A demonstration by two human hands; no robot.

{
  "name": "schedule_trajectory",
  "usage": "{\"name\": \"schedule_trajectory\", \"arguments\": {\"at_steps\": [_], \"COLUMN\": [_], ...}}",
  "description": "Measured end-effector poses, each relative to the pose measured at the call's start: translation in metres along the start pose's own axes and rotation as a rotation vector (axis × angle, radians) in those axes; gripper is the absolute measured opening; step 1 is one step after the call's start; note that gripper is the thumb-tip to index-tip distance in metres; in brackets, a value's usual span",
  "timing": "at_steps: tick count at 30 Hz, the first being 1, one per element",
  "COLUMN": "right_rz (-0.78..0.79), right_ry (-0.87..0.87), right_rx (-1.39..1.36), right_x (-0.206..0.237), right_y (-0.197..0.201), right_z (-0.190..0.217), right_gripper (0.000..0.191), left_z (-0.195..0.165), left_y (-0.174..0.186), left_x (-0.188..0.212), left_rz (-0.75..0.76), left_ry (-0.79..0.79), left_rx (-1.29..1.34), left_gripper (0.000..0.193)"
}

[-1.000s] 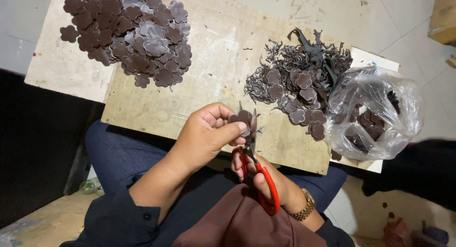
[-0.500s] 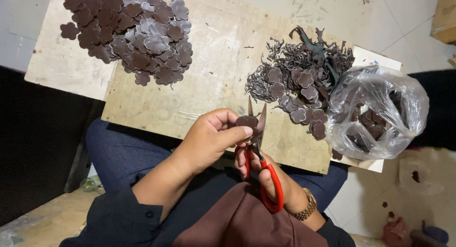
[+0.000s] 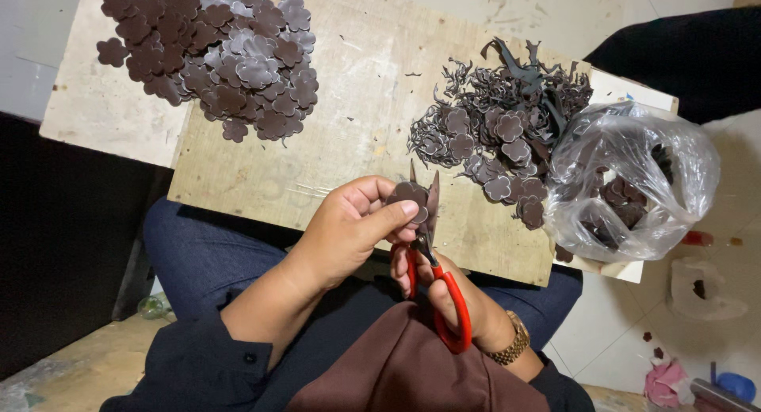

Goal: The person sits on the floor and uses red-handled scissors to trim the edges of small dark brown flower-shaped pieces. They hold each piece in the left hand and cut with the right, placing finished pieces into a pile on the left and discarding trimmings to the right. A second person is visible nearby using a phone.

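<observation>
Left hand (image 3: 349,226) pinching flower piece (image 3: 408,196), right hand (image 3: 444,289) gripping scissors (image 3: 432,261).

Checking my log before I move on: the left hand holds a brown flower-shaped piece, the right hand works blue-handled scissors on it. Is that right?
Not quite: the scissors have red handles, not blue, as the head view shows. The left hand does pinch the brown flower-shaped piece, and the right hand works the scissors on it.
</observation>
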State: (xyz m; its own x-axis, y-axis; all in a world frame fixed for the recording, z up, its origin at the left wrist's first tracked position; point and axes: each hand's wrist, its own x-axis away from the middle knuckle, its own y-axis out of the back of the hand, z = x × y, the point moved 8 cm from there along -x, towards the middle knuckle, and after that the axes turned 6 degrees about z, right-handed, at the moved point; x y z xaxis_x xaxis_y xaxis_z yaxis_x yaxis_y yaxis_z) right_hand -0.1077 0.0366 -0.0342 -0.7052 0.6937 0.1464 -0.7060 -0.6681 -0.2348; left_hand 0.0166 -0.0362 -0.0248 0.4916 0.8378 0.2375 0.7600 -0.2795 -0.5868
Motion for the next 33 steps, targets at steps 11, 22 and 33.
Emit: {"name": "schedule_trajectory", "arguments": {"at_steps": [11, 22, 33], "right_rz": [-0.154, -0.227, -0.234], "right_ry": [0.061, 0.023, 0.0], "right_rx": [0.017, -0.038, -0.046], "right_x": [-0.005, -0.005, -0.005], "right_y": [0.0023, 0.0042, 0.0061], "right_z": [-0.0028, -0.0078, -0.0036], "right_gripper": [0.081, 0.074, 0.07], "left_z": [0.0025, -0.0003, -0.0013], "left_y": [-0.0044, -0.0001, 0.0018], "left_x": [0.0029, -0.0014, -0.0024], "left_rz": [0.073, 0.007, 0.013], "left_ry": [-0.007, -0.091, -0.086], "left_rx": [0.053, -0.113, -0.072], "left_gripper": [0.01, 0.011, 0.009]}}
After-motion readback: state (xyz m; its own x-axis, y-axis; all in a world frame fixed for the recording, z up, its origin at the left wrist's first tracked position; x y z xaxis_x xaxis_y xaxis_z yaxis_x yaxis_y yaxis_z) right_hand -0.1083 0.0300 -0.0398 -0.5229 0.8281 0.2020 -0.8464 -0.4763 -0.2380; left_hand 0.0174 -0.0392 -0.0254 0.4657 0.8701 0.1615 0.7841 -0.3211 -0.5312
